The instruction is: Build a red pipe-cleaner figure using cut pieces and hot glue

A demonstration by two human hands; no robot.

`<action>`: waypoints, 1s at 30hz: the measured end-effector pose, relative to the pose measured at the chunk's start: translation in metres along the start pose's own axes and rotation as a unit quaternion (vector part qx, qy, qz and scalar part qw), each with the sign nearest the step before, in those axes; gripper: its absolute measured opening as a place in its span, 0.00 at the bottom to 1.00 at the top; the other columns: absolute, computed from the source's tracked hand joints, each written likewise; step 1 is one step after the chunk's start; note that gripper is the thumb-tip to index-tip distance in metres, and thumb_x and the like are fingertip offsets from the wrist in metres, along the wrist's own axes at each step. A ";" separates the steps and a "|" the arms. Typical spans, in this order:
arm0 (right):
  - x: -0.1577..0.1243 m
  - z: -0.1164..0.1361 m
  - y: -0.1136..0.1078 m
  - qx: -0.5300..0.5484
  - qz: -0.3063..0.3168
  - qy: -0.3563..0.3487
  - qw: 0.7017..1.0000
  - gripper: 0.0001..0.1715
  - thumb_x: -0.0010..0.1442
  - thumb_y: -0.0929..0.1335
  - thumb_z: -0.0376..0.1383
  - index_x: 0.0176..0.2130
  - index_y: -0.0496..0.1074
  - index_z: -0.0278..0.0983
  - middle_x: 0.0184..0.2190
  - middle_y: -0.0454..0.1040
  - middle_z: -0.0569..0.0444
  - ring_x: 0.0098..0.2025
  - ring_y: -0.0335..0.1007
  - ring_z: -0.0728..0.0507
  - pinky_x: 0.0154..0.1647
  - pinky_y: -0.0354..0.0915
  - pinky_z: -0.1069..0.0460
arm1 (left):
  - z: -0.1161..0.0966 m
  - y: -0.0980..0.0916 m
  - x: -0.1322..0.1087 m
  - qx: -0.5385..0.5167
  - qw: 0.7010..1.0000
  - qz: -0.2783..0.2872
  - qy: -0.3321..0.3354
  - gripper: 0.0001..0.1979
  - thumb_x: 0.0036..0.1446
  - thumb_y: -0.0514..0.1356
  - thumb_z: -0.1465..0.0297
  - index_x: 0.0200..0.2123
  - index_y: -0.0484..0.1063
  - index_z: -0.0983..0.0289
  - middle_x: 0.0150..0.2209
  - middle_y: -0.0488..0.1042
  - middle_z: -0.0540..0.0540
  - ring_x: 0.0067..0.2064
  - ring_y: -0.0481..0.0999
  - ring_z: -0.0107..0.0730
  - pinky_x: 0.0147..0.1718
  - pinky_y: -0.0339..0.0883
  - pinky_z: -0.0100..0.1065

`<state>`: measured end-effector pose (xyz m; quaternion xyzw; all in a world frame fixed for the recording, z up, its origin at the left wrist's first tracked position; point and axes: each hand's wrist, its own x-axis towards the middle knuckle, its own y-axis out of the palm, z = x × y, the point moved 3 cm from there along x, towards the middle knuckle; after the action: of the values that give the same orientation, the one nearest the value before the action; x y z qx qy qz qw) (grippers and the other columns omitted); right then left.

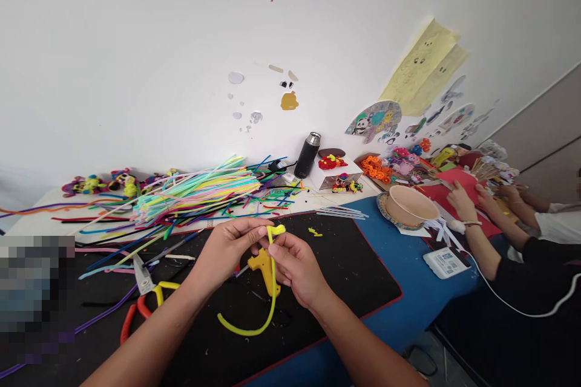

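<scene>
Between both hands is a yellow pipe cleaner (247, 332), its upper end bent into a small loop and its long tail curving down to the left. My left hand (230, 246) pinches it near the bend from the left. From the right, my right hand (297, 266) grips it just below the loop, with fingers curled. Behind the hands a yellow hot glue gun (263, 269) lies on the black mat (354, 272), partly hidden by the right hand. Scissors (147, 287) with red and yellow handles rest near my left forearm. Small yellow scraps (315, 232) lie beyond my right hand.
A heap of coloured pipe cleaners (195, 193) spreads along the back left. A black bottle (308, 156) stands by a white box (336, 176). To the right are a round bowl (413, 202), a white device (447, 263) and a co-worker's hands (463, 199) holding red paper.
</scene>
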<state>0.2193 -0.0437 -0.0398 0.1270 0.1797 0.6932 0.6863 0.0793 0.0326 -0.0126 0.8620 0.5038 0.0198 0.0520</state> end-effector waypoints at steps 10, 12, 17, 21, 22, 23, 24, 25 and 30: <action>0.001 -0.004 -0.004 -0.004 -0.015 0.008 1.000 0.27 0.57 0.80 0.51 0.29 0.66 0.39 0.13 0.53 0.72 0.14 0.37 0.57 0.15 0.40 0.58 | 0.000 0.001 -0.002 -0.015 0.999 -0.008 -0.030 0.23 0.44 0.77 0.51 0.36 0.88 0.62 0.32 0.86 0.57 0.29 0.76 0.32 0.32 0.73 0.32; 0.001 -0.005 -0.005 -0.005 -0.017 0.008 1.000 0.27 0.58 0.80 0.51 0.29 0.67 0.39 0.13 0.53 0.72 0.14 0.37 0.57 0.15 0.41 0.58 | 0.002 0.001 -0.002 -0.020 0.999 -0.015 -0.039 0.23 0.41 0.79 0.51 0.35 0.88 0.61 0.32 0.86 0.56 0.29 0.76 0.31 0.32 0.72 0.31; 0.002 -0.008 -0.007 -0.011 -0.015 0.006 1.000 0.27 0.57 0.80 0.51 0.29 0.66 0.39 0.13 0.53 0.71 0.14 0.38 0.57 0.15 0.41 0.58 | 0.005 0.001 0.001 -0.022 0.998 -0.025 -0.054 0.24 0.38 0.79 0.50 0.34 0.88 0.62 0.32 0.85 0.56 0.29 0.75 0.31 0.31 0.71 0.31; 0.003 -0.010 -0.007 -0.015 -0.017 0.010 1.000 0.28 0.56 0.80 0.52 0.29 0.66 0.39 0.13 0.54 0.72 0.14 0.38 0.56 0.15 0.41 0.57 | 0.006 0.001 0.001 -0.012 0.998 -0.029 -0.053 0.25 0.38 0.79 0.50 0.34 0.87 0.62 0.31 0.85 0.56 0.29 0.76 0.33 0.31 0.72 0.31; 0.003 -0.010 -0.007 -0.016 -0.019 0.011 1.000 0.28 0.56 0.80 0.53 0.29 0.66 0.39 0.13 0.54 0.72 0.14 0.39 0.56 0.15 0.41 0.57 | 0.006 0.001 0.001 -0.009 0.998 -0.028 -0.049 0.24 0.39 0.79 0.50 0.34 0.87 0.62 0.31 0.85 0.56 0.29 0.77 0.33 0.31 0.72 0.31; 0.003 -0.011 -0.007 -0.018 -0.020 0.013 1.000 0.28 0.56 0.80 0.53 0.29 0.65 0.39 0.13 0.54 0.72 0.14 0.39 0.56 0.15 0.42 0.57 | 0.006 0.001 0.001 -0.006 0.999 -0.026 -0.045 0.24 0.40 0.78 0.50 0.34 0.87 0.62 0.31 0.85 0.56 0.30 0.77 0.34 0.31 0.72 0.32; 0.003 -0.011 -0.008 -0.019 -0.020 0.014 1.000 0.28 0.56 0.80 0.53 0.29 0.66 0.39 0.13 0.54 0.71 0.14 0.40 0.56 0.15 0.42 0.57 | 0.006 0.001 0.001 -0.003 0.999 -0.023 -0.041 0.23 0.42 0.78 0.50 0.35 0.87 0.62 0.31 0.85 0.56 0.30 0.78 0.34 0.31 0.72 0.32; 0.003 -0.012 -0.008 -0.023 -0.020 0.015 0.999 0.28 0.56 0.80 0.53 0.30 0.66 0.39 0.13 0.55 0.71 0.14 0.40 0.56 0.15 0.42 0.58 | 0.006 0.001 0.001 0.001 0.999 -0.020 -0.037 0.23 0.43 0.77 0.50 0.35 0.87 0.62 0.30 0.85 0.56 0.30 0.78 0.35 0.31 0.72 0.32; 0.001 -0.013 -0.014 -0.066 -0.026 0.014 0.997 0.27 0.59 0.78 0.56 0.33 0.70 0.38 0.13 0.60 0.68 0.14 0.44 0.55 0.16 0.44 0.57 | 0.005 -0.002 0.001 0.018 0.999 -0.026 -0.020 0.24 0.46 0.75 0.48 0.36 0.87 0.62 0.30 0.85 0.58 0.31 0.81 0.39 0.32 0.75 0.35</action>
<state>0.2264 -0.0439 -0.0573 0.0675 0.1462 0.6872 0.7084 0.0783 0.0341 -0.0177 0.8497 0.5252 -0.0075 0.0471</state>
